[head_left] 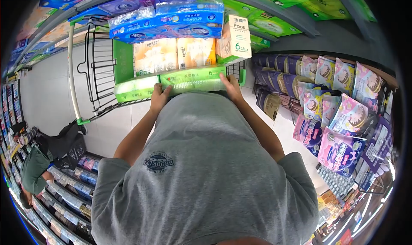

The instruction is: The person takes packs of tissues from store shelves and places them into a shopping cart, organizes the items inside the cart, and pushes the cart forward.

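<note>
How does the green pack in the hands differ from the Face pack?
Colour: the green pack is mostly green, the Face pack largely cream. Contact: the left hand and right hand hold the green pack; neither touches the Face pack. Both packs carry a printed 6.

Wire cart [103, 66] on pale tiled floor [47, 94]. In cart: blue packs [184, 27] along far side, orange packs [155, 54] mid, Face pack [236, 36] right; green pack [189, 78] across near edge.

The long plastic-wrapped pack [193, 78] is light green, the wide plastic-wrapped bundle [184, 28] bright blue, the square wrapped packs [155, 56] white with orange blotches, the cloth shirt [223, 159] mottled grey.
</note>
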`<state>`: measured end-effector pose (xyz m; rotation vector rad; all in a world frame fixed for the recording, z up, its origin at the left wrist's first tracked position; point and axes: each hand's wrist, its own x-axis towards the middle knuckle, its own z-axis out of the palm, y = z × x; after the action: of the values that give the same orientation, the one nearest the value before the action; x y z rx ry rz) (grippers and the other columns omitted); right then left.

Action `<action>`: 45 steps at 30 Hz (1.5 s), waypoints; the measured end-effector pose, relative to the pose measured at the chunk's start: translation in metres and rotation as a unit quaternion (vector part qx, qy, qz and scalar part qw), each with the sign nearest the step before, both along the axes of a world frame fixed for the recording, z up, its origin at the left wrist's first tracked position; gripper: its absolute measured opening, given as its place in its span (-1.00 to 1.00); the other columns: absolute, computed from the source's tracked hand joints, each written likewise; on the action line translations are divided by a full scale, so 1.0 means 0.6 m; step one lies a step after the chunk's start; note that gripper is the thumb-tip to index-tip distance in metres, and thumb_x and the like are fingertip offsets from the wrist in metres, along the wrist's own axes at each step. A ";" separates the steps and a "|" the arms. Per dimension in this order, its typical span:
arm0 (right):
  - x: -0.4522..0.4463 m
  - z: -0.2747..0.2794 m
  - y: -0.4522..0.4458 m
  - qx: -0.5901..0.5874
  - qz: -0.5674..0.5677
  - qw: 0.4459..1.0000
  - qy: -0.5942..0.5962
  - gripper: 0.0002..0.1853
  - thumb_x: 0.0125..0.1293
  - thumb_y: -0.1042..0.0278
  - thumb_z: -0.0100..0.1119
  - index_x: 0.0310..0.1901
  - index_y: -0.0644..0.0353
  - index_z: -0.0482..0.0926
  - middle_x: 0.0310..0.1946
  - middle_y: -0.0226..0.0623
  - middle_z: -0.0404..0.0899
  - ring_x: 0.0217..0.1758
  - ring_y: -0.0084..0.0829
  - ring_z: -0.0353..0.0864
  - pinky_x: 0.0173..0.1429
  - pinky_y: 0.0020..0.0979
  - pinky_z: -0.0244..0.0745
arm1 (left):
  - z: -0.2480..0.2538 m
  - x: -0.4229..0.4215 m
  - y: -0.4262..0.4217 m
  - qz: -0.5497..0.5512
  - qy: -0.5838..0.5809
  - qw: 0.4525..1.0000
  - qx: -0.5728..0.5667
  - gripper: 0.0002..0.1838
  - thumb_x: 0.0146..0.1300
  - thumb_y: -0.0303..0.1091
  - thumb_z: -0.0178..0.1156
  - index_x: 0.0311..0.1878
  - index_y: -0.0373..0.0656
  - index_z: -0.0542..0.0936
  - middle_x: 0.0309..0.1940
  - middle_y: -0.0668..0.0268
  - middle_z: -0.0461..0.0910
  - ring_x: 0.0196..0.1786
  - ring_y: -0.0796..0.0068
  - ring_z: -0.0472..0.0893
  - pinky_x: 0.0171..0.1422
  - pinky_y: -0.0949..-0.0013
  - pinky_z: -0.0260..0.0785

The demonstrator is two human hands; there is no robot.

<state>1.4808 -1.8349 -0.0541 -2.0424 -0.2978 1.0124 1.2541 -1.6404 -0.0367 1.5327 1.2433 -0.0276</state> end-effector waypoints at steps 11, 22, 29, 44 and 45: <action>0.104 0.021 -0.006 -0.044 0.344 0.930 -0.118 -0.24 0.16 -0.26 0.10 -0.01 0.46 0.41 -0.16 0.13 0.53 -0.11 -0.07 0.55 -0.01 -0.19 0.40 | 0.099 0.089 0.096 -0.343 0.281 0.864 0.240 -0.38 0.05 0.03 0.20 0.12 -0.15 0.38 -0.20 0.02 0.61 -0.10 0.05 0.60 -0.09 0.08 0.44; 0.418 0.465 0.059 0.223 0.065 0.893 -0.384 -0.55 0.18 0.18 0.27 0.02 0.31 0.51 -0.11 -0.17 0.59 -0.07 -0.41 0.56 0.01 -0.39 0.47 | 0.427 0.435 0.134 -0.249 -0.363 0.761 0.477 -0.60 0.07 -0.46 0.25 0.03 -0.28 0.50 -0.08 0.03 0.57 0.01 0.15 0.57 0.08 0.26 0.38; 0.588 0.663 0.149 0.393 -0.050 0.804 -0.443 -0.33 0.08 0.14 0.31 0.14 0.41 0.38 0.00 -0.01 0.53 0.07 -0.20 0.52 0.15 -0.24 0.37 | 0.647 0.656 0.196 -0.144 -0.461 0.658 0.578 -0.55 -0.02 -0.31 0.28 -0.03 -0.29 0.51 -0.06 0.06 0.53 0.01 0.13 0.52 0.09 0.34 0.35; 0.619 0.731 0.223 0.362 -0.075 0.845 -0.387 -0.38 0.01 0.33 0.30 0.10 0.47 0.35 0.04 0.05 0.47 0.15 -0.18 0.44 0.19 -0.29 0.31 | 0.718 0.743 0.262 -0.044 -0.476 0.855 0.202 -0.38 0.02 -0.38 0.23 0.16 -0.43 0.32 0.10 0.00 0.42 0.16 0.23 0.42 0.24 0.27 0.21; 0.616 0.722 0.216 0.359 -0.071 0.847 -0.385 -0.38 0.01 0.33 0.30 0.10 0.47 0.35 0.04 0.05 0.47 0.15 -0.18 0.44 0.19 -0.29 0.31 | 0.704 0.740 0.264 -0.039 -0.483 0.839 0.247 -0.38 0.00 -0.38 0.25 0.15 -0.41 0.33 0.08 0.01 0.43 0.16 0.24 0.42 0.22 0.25 0.22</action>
<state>1.8502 -1.7052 0.3789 -1.6157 -0.7921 -0.0984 1.6978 -1.4820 0.3857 1.6659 0.3588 0.9711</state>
